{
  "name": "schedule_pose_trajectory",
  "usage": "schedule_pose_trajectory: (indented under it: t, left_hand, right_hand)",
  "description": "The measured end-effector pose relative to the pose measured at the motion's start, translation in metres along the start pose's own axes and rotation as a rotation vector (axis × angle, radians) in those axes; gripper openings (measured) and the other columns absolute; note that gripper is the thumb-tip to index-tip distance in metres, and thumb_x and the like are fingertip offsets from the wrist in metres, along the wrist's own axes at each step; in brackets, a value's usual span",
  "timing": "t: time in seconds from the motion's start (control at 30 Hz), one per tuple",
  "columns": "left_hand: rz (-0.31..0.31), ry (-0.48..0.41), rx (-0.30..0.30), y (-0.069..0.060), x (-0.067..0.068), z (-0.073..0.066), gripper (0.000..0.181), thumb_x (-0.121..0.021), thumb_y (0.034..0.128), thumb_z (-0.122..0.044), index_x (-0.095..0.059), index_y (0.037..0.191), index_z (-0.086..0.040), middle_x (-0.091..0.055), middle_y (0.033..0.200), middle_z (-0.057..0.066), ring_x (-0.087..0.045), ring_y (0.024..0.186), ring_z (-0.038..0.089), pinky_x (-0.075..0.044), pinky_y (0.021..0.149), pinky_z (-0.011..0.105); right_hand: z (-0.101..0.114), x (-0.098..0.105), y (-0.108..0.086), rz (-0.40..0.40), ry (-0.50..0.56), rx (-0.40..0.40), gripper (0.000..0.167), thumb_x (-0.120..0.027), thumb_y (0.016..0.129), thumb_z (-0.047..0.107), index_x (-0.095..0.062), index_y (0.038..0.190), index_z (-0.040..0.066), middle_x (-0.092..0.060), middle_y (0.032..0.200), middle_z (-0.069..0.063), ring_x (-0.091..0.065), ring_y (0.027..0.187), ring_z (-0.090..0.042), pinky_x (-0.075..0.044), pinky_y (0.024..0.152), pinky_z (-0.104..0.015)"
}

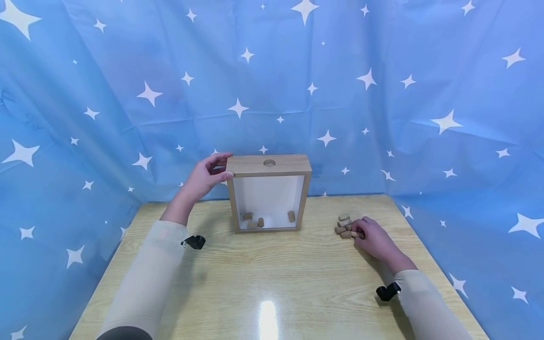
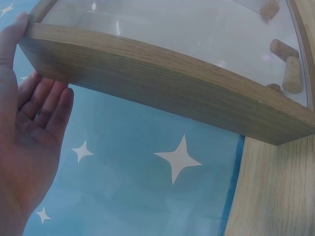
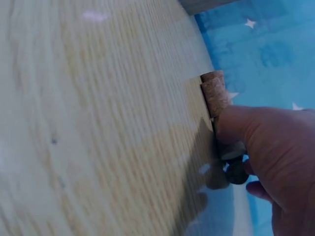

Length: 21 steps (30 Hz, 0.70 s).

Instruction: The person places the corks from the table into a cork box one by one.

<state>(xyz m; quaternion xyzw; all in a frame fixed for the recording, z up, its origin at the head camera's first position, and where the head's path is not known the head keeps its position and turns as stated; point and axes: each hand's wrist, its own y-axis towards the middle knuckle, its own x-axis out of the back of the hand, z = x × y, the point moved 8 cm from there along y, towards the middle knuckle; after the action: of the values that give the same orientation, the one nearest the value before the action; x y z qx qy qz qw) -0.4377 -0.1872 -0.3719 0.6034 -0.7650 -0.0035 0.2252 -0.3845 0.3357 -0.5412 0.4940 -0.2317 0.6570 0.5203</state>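
A shallow wooden box [image 1: 269, 165] with a clear front and a round hole in its top stands upright on the table. Several corks [image 1: 261, 222] lie inside along its bottom. My left hand [image 1: 208, 177] grips the box's upper left corner, thumb at the front edge and fingers behind; the left wrist view shows this hand [image 2: 37, 113] against the side board [image 2: 162, 83]. To the right, my right hand [image 1: 374, 237] pinches a cork [image 1: 356, 234] at the edge of a small pile of corks [image 1: 343, 223]. In the right wrist view the thumb partly hides the held cork.
The light wood table [image 1: 272, 269] carries the box near its back edge and the cork pile at the right. A blue cloth with white stars [image 1: 276, 85] hangs behind and on both sides.
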Motion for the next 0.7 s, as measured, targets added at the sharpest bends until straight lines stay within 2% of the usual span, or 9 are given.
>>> schedule_pose_trajectory:
  t: [0.17,0.4,0.6,0.7]
  left_hand:
    - [0.002,-0.001,0.004,-0.001,0.0,-0.002,0.067,-0.084,0.1028,-0.03,-0.057,0.162,-0.014,-0.058,0.153,0.016,-0.055,0.146,0.036,-0.046,0.123,0.054]
    - [0.005,-0.009,0.003,0.0,0.0,0.0,0.067,-0.084,0.1027,-0.028,-0.057,0.162,-0.013,-0.058,0.152,0.016,-0.056,0.146,0.036,-0.046,0.124,0.053]
    - [0.001,0.003,0.001,0.0,0.001,-0.001,0.068,-0.084,0.1028,-0.028,-0.056,0.162,-0.011,-0.059,0.151,0.016,-0.056,0.146,0.037,-0.045,0.124,0.053]
    - [0.001,-0.004,0.003,0.0,0.0,-0.002,0.069,-0.084,0.1025,-0.028,-0.056,0.162,-0.01,-0.059,0.151,0.015,-0.056,0.145,0.037,-0.046,0.123,0.054]
  right_hand:
    - [0.003,0.005,-0.003,-0.003,0.03,-0.013,0.026,-0.075,0.09,-0.005,-0.072,0.113,0.008,-0.051,0.094,-0.003,-0.044,0.084,-0.021,-0.038,0.071,-0.039]
    - [0.009,0.019,0.0,-0.06,0.059,0.005,0.028,-0.077,0.087,-0.008,-0.074,0.112,0.005,-0.058,0.097,-0.003,-0.051,0.084,-0.019,-0.047,0.07,-0.034]
    - [0.025,0.037,0.009,-0.111,0.093,0.043,0.031,-0.078,0.085,-0.009,-0.072,0.112,0.004,-0.063,0.104,-0.008,-0.06,0.092,-0.024,-0.055,0.078,-0.041]
    - [0.035,0.045,0.013,-0.135,0.092,0.06,0.031,-0.079,0.086,-0.007,-0.072,0.114,0.005,-0.063,0.104,-0.007,-0.061,0.094,-0.025,-0.055,0.078,-0.039]
